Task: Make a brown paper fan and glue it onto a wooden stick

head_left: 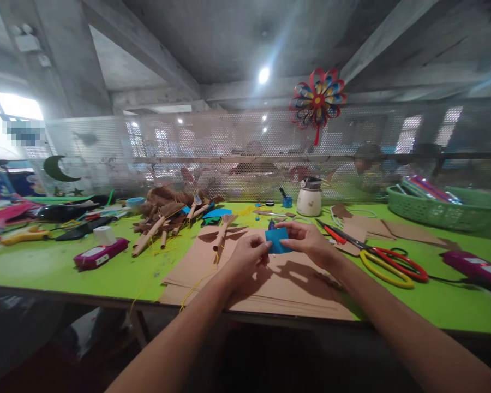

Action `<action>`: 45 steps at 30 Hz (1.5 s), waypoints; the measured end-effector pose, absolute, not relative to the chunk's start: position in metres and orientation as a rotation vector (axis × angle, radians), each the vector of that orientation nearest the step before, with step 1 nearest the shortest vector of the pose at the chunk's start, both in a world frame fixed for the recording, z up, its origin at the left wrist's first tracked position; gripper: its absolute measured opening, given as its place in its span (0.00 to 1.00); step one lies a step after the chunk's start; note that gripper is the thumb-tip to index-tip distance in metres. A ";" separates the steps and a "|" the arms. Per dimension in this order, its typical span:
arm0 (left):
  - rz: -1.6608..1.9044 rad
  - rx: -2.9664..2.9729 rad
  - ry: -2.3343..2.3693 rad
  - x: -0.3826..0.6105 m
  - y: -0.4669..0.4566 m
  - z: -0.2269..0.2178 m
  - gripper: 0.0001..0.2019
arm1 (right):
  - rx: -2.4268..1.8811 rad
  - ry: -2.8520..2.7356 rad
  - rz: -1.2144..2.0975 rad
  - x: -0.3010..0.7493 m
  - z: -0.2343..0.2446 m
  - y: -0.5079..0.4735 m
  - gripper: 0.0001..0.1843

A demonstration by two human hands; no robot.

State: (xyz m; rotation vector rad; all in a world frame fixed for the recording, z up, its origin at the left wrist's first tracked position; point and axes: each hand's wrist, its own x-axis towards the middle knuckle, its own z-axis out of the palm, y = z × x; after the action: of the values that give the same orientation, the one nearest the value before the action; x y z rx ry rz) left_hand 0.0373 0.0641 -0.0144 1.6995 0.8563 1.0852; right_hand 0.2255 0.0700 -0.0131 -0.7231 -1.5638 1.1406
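My left hand (247,255) and my right hand (309,241) meet above a stack of brown cardboard sheets (245,284) on the green table (57,262). Between them they pinch a small blue piece of paper (278,240): the left fingers grip its lower left edge, the right fingers hold its top and right side. Just left of the hands lies a small brown paper broom (223,229) with yellow string trailing from it.
A pile of brown paper brooms (167,210) lies at the back left. Red and yellow scissors (387,261) lie to the right, beside a green basket (442,213). A white jar (309,199), a pink device (100,254) and a mesh screen (229,147) with people behind it stand around.
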 end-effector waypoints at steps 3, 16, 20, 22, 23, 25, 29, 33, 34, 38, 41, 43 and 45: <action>1.094 1.714 0.844 0.037 0.063 -0.013 0.13 | -0.723 -1.553 1.127 0.224 -0.013 0.070 0.25; 1.069 1.682 0.843 0.037 0.067 -0.015 0.19 | -0.878 -1.536 1.053 0.223 -0.009 0.065 0.12; 1.145 1.567 0.887 0.037 0.065 -0.013 0.17 | -0.902 -1.499 1.029 0.222 -0.009 0.066 0.15; 1.111 1.549 0.843 0.036 0.066 -0.014 0.16 | -0.896 -1.501 1.020 0.222 -0.009 0.067 0.16; 1.091 1.552 0.818 0.036 0.066 -0.015 0.16 | -0.892 -1.505 1.019 0.222 -0.010 0.067 0.17; 1.076 1.561 0.798 0.034 0.068 -0.017 0.16 | -0.889 -1.512 1.017 0.223 -0.010 0.067 0.18; 1.080 1.544 0.838 0.031 0.071 -0.019 0.17 | -0.894 -1.536 0.994 0.223 -0.012 0.069 0.17; 1.056 1.535 0.865 0.031 0.071 -0.018 0.17 | -0.918 -1.624 0.934 0.225 -0.013 0.071 0.15; 1.058 1.530 0.881 0.031 0.071 -0.018 0.16 | -0.931 -1.658 0.920 0.225 -0.013 0.071 0.14; 1.076 1.502 0.903 0.032 0.072 -0.018 0.15 | -0.975 -1.685 0.929 0.225 -0.015 0.073 0.15; 1.067 1.488 0.860 0.032 0.072 -0.019 0.14 | -0.955 -1.656 0.949 0.224 -0.015 0.072 0.15; 1.053 1.464 0.830 0.031 0.072 -0.019 0.14 | -0.948 -1.647 0.948 0.223 -0.015 0.071 0.16; 1.037 1.427 0.797 0.031 0.071 -0.019 0.13 | -0.961 -1.638 0.963 0.222 -0.014 0.070 0.17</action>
State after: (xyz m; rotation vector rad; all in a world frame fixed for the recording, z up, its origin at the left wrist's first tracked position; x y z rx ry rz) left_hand 0.0307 0.0706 -0.0187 1.4271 0.7972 1.0374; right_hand 0.2222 0.0695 -0.0141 -0.9611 -1.6384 0.9631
